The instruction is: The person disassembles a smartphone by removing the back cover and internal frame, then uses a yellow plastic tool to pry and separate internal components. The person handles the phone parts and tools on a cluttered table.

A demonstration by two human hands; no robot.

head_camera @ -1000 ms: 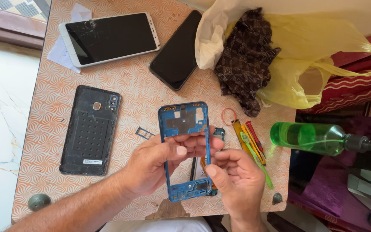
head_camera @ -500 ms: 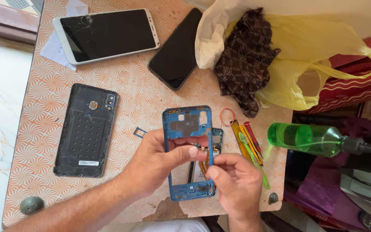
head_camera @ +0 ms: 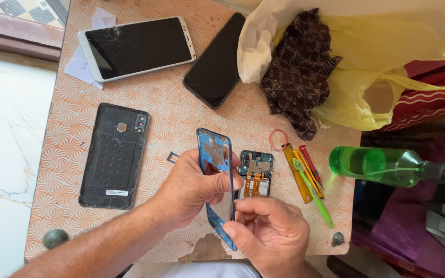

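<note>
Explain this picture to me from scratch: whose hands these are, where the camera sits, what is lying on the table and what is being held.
The one view comes from a camera worn on a person's head, looking down at their own two bare hands over a small table with an orange swirl pattern.

The left hand and the right hand together hold a blue phone frame, tipped up on its edge. Beside it lies the phone's opened body, with circuit board and orange ribbon cables showing.

Also on the table: a black back cover lying inside-up, a white phone, a black phone, both screens up, and a small metal tray. To the right lie slim yellow, red and green tools and a green spray bottle. At the top right sits a yellow plastic bag with a dark patterned cloth.
</note>
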